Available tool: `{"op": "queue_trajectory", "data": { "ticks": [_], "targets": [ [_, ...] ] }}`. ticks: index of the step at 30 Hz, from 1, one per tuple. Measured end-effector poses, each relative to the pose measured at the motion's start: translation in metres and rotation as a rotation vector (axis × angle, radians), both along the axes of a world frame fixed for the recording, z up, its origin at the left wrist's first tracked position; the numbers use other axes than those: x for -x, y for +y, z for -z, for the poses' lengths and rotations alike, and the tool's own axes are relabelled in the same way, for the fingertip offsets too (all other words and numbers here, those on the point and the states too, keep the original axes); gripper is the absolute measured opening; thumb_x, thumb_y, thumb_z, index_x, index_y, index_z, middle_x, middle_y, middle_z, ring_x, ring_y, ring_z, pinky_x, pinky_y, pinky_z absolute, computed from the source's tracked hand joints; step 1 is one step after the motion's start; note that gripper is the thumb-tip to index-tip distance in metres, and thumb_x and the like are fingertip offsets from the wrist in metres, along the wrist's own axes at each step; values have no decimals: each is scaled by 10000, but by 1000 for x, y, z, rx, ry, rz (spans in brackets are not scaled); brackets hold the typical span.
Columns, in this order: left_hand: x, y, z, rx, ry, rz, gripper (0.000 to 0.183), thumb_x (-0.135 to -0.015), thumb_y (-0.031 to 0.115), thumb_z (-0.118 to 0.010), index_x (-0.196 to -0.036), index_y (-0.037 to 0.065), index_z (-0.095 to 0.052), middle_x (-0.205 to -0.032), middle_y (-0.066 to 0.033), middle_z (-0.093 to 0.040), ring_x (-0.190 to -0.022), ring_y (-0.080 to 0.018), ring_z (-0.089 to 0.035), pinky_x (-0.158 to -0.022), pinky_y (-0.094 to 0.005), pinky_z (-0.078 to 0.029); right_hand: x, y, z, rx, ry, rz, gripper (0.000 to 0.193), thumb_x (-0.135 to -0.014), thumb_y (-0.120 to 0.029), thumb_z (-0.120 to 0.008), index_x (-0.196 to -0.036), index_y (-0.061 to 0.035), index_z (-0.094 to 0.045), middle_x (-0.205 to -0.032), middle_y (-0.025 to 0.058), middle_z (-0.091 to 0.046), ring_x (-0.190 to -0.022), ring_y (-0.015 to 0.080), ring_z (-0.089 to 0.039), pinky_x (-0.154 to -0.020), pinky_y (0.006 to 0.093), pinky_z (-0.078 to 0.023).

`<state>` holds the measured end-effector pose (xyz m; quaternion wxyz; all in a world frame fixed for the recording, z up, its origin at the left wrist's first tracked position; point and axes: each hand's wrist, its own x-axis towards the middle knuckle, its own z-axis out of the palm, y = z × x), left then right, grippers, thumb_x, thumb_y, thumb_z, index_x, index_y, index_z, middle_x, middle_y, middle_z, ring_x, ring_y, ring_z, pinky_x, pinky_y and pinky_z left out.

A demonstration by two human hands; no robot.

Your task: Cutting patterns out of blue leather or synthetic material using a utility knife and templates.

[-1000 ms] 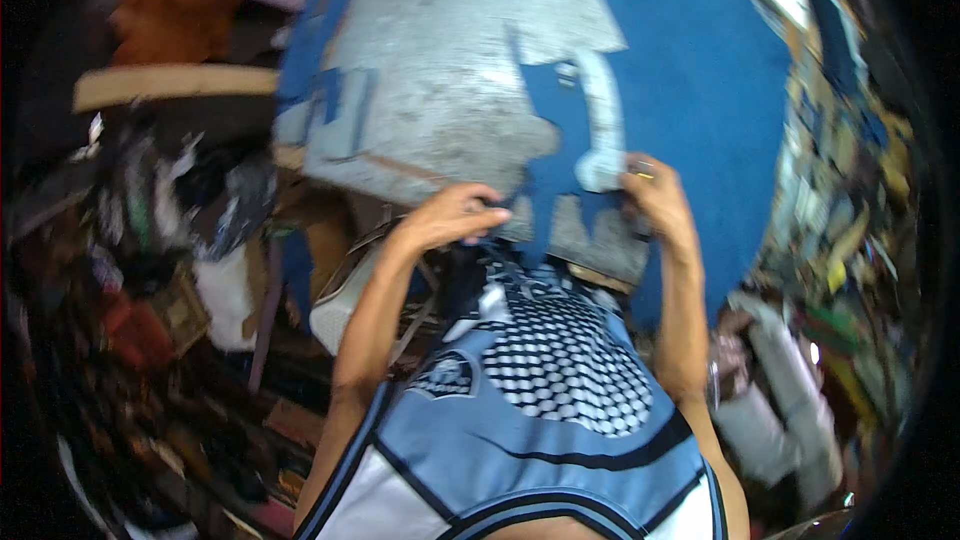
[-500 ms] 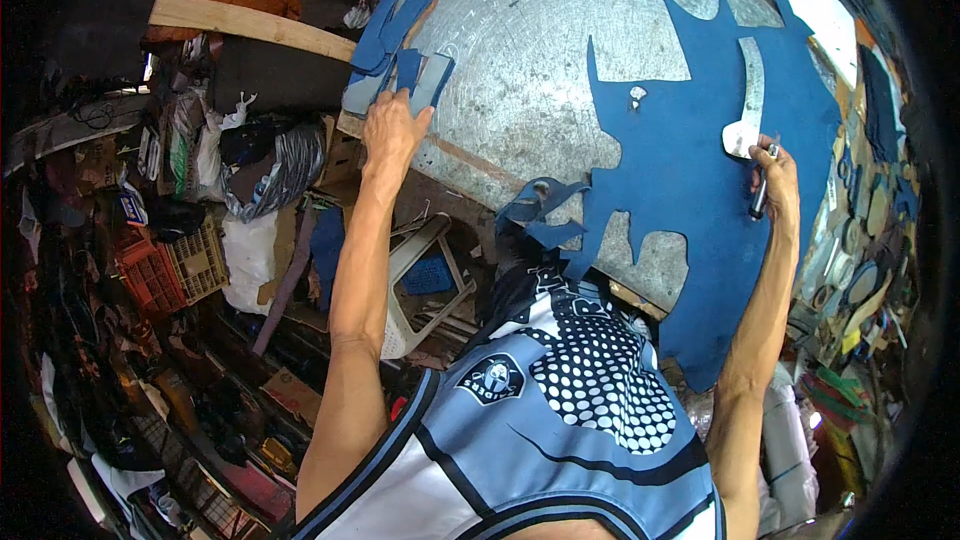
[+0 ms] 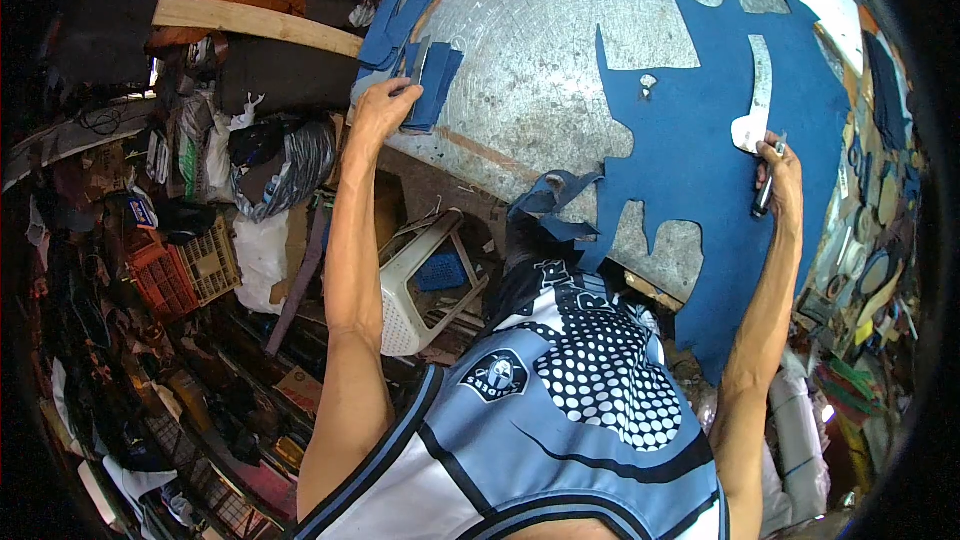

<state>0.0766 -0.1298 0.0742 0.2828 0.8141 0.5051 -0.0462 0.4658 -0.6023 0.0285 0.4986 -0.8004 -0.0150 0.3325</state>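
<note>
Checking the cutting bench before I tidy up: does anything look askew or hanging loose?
Yes. The big blue sheet overhangs the metal-topped table, its jagged cut-out edge dangling, and curled blue offcuts droop at the table's edge. The left hand rests on stacked blue pieces; the right hand holds a pen-like tool.

I see the worktop (image 3: 540, 70) filling the upper centre of the frame. The cut sheet (image 3: 700, 170) lies on its right half. A stack of cut pieces (image 3: 425, 65) sits at its left edge. The crate (image 3: 185, 270) lies centre left, the stool (image 3: 425, 275) below the worktop.
</note>
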Motion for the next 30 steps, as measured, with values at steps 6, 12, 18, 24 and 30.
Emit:
{"op": "queue_trajectory", "data": {
  "ticks": [6, 12, 18, 24, 30],
  "targets": [
    [3, 1, -18, 15, -128, -60, 517, -830, 400, -680, -1156, -1, -703, -1099, -220, -714, -1027, -307, -687, -907, -352, -507, 0, -1, -10, 69, -88, -4, 328, -928, -219, -659, -1182, -12, -662, -743, 14, -613, -496, 62, -500, -441, 220, -433],
    [-11, -67, -56, 194, -411, 53, 406, -892, 305, -681, -1169, 8, -680, -1041, -109, -705, -942, -199, -659, -836, -318, -521, 57, 25, -66, 219, -550, 7, 369, -956, -323, -636, -1175, -30, -689, -839, 38, -678, -517, 62, -487, -466, 230, -400],
    [-87, -235, -42, -17, -597, 540, 452, -789, 288, -742, -1086, -40, -655, -1089, -203, -634, -982, -347, -644, -867, -427, -539, 171, 71, -108, -198, 125, -119, 244, -939, -214, -682, -1109, -40, -695, -791, -24, -636, -528, 15, -462, -450, 192, -357],
    [-93, -214, -45, -189, -643, 564, 476, -791, 341, -762, -1084, -22, -666, -1136, -214, -628, -1054, -371, -606, -952, -488, -475, 186, 67, -78, -285, 87, 81, 148, -946, -175, -677, -855, -86, -602, -693, -53, -538, -522, 32, -452, -459, 207, -369],
    [1, -76, -4, -506, 60, 152, 727, -744, 407, -838, -1260, -31, -573, -1355, -312, -495, -1204, -486, -515, -1001, -546, -435, 162, 31, -62, -235, 81, 135, 154, -944, -187, -680, -899, -104, -558, -623, -36, -503, -476, 69, -449, -459, 224, -371]
  ]
}}
